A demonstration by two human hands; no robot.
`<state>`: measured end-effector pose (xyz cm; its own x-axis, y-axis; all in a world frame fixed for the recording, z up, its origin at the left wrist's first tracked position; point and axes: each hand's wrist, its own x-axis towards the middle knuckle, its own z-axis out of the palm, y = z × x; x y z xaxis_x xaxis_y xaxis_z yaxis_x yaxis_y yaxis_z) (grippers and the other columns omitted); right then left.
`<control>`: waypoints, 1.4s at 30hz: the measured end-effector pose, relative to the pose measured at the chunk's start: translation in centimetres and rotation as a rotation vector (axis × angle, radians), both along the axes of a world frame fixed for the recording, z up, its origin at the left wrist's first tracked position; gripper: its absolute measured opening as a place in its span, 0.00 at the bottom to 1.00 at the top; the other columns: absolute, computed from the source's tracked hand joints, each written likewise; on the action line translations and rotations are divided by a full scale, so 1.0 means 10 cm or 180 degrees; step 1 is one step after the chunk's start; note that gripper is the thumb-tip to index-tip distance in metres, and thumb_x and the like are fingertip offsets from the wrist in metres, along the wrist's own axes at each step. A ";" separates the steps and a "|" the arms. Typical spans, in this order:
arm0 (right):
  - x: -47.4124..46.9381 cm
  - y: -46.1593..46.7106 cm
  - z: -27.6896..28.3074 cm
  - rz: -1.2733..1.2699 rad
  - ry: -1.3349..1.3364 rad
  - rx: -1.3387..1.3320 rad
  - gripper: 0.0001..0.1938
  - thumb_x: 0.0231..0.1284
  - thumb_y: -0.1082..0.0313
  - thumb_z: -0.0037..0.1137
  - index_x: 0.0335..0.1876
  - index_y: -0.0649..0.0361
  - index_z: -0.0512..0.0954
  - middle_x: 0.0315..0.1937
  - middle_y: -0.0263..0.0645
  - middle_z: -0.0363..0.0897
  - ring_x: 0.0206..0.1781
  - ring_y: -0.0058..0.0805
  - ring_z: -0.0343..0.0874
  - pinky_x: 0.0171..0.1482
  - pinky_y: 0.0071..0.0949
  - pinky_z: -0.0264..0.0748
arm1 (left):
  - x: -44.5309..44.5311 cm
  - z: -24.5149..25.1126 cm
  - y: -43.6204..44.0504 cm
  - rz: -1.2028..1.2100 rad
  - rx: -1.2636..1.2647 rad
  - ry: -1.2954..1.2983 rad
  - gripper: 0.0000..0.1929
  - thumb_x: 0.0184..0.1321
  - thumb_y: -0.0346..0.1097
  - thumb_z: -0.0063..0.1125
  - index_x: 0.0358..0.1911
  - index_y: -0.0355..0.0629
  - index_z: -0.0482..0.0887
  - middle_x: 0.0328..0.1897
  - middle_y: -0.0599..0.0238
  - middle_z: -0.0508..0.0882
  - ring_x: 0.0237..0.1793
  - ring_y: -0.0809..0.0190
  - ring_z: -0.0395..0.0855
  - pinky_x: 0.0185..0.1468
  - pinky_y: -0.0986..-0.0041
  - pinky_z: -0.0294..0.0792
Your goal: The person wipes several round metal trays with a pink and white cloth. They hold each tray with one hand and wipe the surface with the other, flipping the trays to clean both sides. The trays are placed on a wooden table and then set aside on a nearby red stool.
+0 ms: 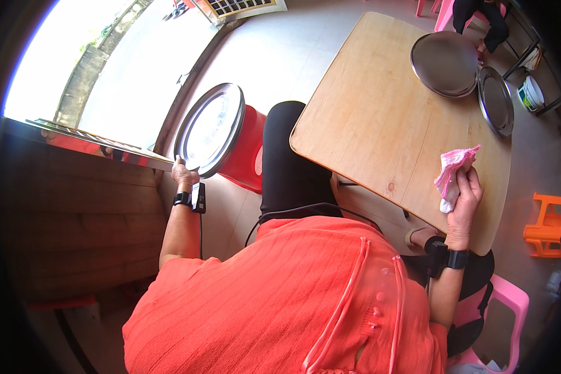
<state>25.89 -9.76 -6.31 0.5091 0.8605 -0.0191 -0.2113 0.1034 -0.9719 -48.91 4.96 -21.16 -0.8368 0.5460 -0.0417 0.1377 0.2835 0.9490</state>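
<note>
My left hand [185, 172] grips the near rim of a round metal tray [210, 126], which lies on top of other trays over a red plastic stool [248, 149]. Whether it holds only the top tray or more cannot be told. In my right hand [467, 198] is a bunched pink-and-white cloth [454, 173], held above the near right part of the wooden table [383, 107]. Toward the table's far right lie round metal trays [444, 61], and beside them another metal tray [494, 100] sits at the right edge.
A pink plastic chair [514, 299] stands at the lower right, an orange stool [547, 226] at the right. Another person's dark-clothed legs [484, 21] show at the far right, near a white bucket [532, 93]. A wooden cabinet or panel [84, 215] is at my left.
</note>
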 end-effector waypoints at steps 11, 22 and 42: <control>0.05 -0.01 -0.04 0.0082 -0.0121 -0.0033 0.10 0.76 0.66 0.54 0.54 0.62 0.79 0.45 0.26 0.79 0.48 0.16 0.76 0.52 0.18 0.73 | -0.32 -0.41 0.05 0.0117 -0.0790 0.0893 0.05 0.60 0.33 0.65 0.37 0.43 0.88 0.42 0.69 0.89 0.43 0.68 0.85 0.48 0.71 0.76; 0.05 -0.01 -0.06 0.0066 -0.0008 0.0075 0.11 0.76 0.68 0.55 0.57 0.62 0.80 0.46 0.26 0.80 0.49 0.16 0.77 0.53 0.20 0.74 | 0.20 -0.07 -0.09 0.0645 -0.0868 0.1646 0.13 0.56 0.36 0.72 0.43 0.39 0.92 0.38 0.57 0.92 0.37 0.58 0.90 0.42 0.67 0.77; 0.07 -0.01 -0.11 0.0026 0.0011 0.0111 0.12 0.75 0.67 0.56 0.57 0.62 0.79 0.47 0.26 0.79 0.50 0.16 0.77 0.55 0.19 0.73 | 0.44 -0.18 -0.09 0.0626 -0.0629 0.0939 0.24 0.70 0.41 0.60 0.69 0.50 0.79 0.59 0.49 0.87 0.54 0.48 0.87 0.60 0.64 0.73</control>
